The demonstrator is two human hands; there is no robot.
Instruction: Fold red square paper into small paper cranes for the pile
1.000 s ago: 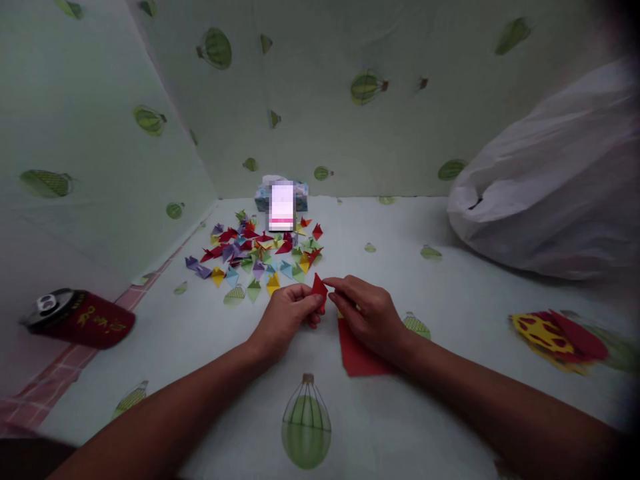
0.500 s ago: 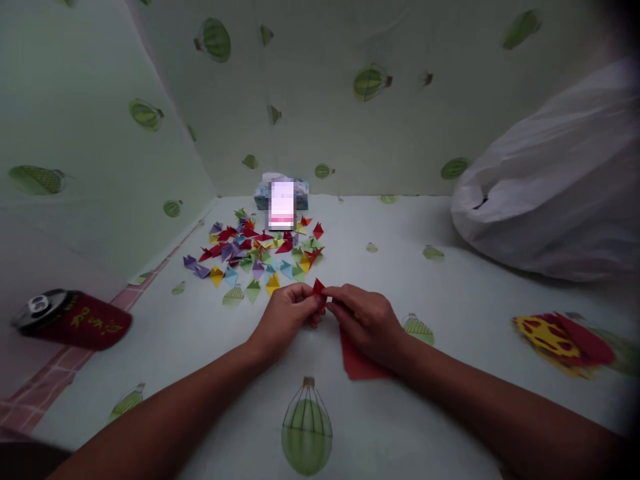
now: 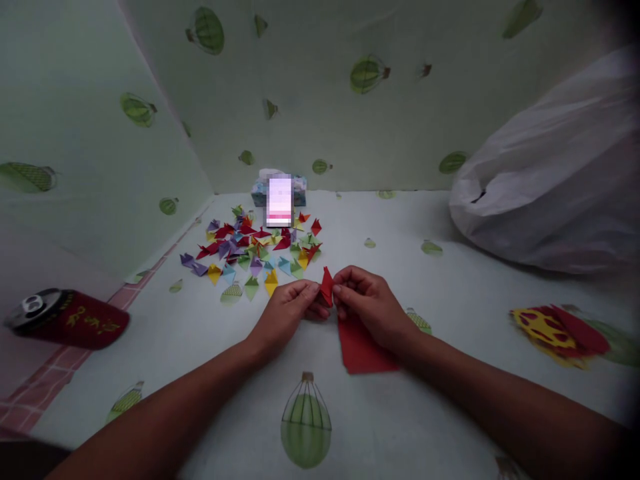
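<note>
A small folded piece of red paper is held upright between my two hands over the table. My left hand pinches its lower left side between thumb and fingers. On the other side, my right hand has thumb and fingertips closed at the paper's right edge. Under my right hand lies a flat sheet of red paper, partly covered by the hand. Just beyond my left hand spreads a pile of small folded paper pieces in red, purple, yellow, green, blue and orange.
A lit phone leans against a tissue box at the back. To the left is a red drink can. A large white plastic bag stands at the right, with yellow and red cut-out pieces in front of it.
The folded red paper has turned and now shows a taller, narrower shape. My right hand's fingers have curled in and shifted slightly along its edge. The view has moved a little.
</note>
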